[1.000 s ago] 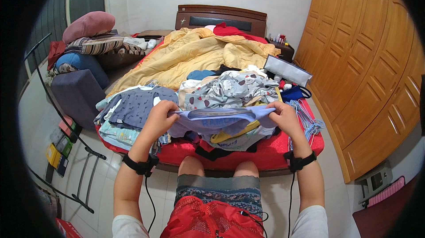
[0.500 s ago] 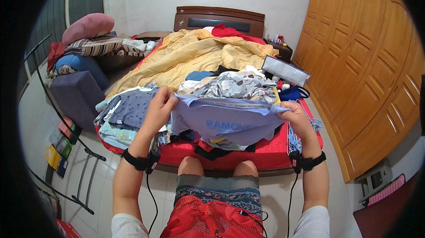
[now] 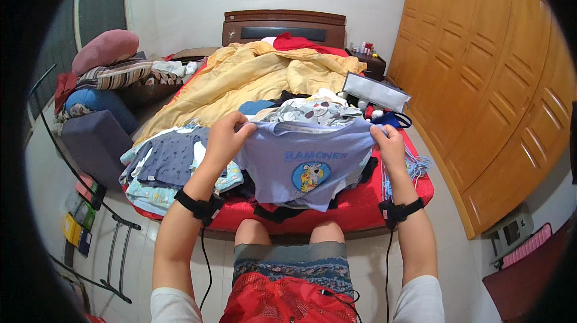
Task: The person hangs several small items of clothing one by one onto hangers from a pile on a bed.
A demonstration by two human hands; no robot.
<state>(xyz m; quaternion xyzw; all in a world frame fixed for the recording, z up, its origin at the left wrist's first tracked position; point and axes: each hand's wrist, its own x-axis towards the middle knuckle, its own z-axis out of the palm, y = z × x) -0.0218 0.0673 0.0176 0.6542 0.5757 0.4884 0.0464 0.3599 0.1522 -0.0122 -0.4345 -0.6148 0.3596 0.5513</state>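
Note:
A light blue-violet T-shirt (image 3: 270,164) with a round cartoon animal print hangs spread between my hands, its front toward me. My left hand (image 3: 230,138) pinches it at one shoulder, and my right hand (image 3: 389,147) grips the opposite shoulder. Behind the shirt lies a heap of mixed clothes, with a grey patterned garment (image 3: 309,111) on top. To the left of my left hand is a stack of folded clothes (image 3: 165,158), dark blue-grey on top. The shirt hides part of the heap and the red sheet (image 3: 288,222) at the bed's near edge.
A yellow quilt (image 3: 240,79) covers the far bed. On the right are a grey-white box (image 3: 375,91), blue hangers (image 3: 415,167) and a wooden wardrobe (image 3: 475,82). Cushions (image 3: 105,52) pile on a sofa at left, near a dark metal frame (image 3: 72,161).
The T-shirt has opened out and hangs upright, so its animal print now shows. My right hand has moved slightly inward and up. The whole view has shifted a little.

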